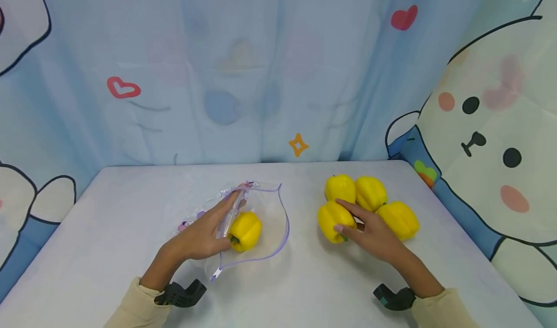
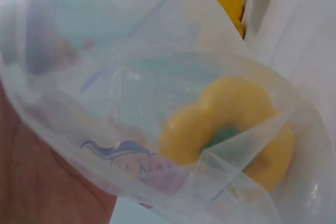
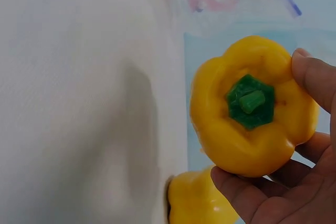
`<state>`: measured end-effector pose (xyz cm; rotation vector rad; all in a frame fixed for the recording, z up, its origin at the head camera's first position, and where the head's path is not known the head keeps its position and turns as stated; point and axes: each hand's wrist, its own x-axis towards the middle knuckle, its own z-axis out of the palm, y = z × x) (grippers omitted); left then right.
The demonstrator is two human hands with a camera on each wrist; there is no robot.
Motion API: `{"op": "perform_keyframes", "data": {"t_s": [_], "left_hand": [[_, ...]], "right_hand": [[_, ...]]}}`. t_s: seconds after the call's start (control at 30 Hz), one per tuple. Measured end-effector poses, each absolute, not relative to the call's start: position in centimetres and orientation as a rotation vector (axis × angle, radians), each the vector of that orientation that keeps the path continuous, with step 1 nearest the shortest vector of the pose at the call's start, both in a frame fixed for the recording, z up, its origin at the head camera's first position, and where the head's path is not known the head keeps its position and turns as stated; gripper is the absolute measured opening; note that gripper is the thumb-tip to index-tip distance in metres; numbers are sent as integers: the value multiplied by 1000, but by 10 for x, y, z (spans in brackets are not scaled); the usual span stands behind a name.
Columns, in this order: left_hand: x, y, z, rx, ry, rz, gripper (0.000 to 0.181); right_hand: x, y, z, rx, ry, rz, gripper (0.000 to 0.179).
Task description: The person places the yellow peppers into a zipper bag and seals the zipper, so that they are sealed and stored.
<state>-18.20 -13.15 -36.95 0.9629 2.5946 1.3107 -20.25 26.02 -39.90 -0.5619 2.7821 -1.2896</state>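
Observation:
A clear zip bag (image 1: 274, 224) with a purple zip edge gapes on the table, with a yellow bell pepper (image 1: 249, 229) inside. My left hand (image 1: 202, 231) holds the bag by its left side, fingers stretched toward the far rim and thumb near the pepper's stem. Some of those fingers are hidden behind plastic. To the right, my right hand (image 1: 372, 229) grips another yellow bell pepper (image 1: 332, 220) between thumb and fingers. In the right wrist view this bell pepper (image 3: 210, 114) shows its green stem, and its shadow falls on the table.
Three more yellow peppers cluster around the right hand: one pepper (image 1: 340, 187) behind the held one, a second pepper (image 1: 371, 192) beside it, and a third pepper (image 1: 399, 220) right of the hand. A patterned blue curtain (image 1: 243, 139) hangs behind the white table (image 1: 109, 221).

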Motion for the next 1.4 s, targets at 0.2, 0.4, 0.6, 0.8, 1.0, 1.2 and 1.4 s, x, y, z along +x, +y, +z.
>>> {"op": "perform_keyframes", "data": {"t_s": [0.2,0.4,0.6,0.8,1.0,1.2,1.4], "left_hand": [[-182,-134,-368,949,2613,1296,99],[-181,-133,-370,946,2610,1299,98],[-181,-131,-371,957,2597,1305,98],[-181,-132,-369,951,2604,1298,98],[-181,-133,-369,960,2603,1318,99],[-182,-132,-369,967,2614,1312,99],[-182,-131,-371,946,2618,1306,99]], "right_hand": [[-202,250,-392,-653,2725,-1377,64],[-198,242,-386,-689,2737,-1392,62],[-193,233,-381,-717,2736,-1403,61],[-192,222,-372,-764,2702,-1433,61],[-191,209,-364,-845,2617,-1503,61],[-188,201,-358,-917,2547,-1567,60],[-184,195,-354,-966,2519,-1598,59]]}}
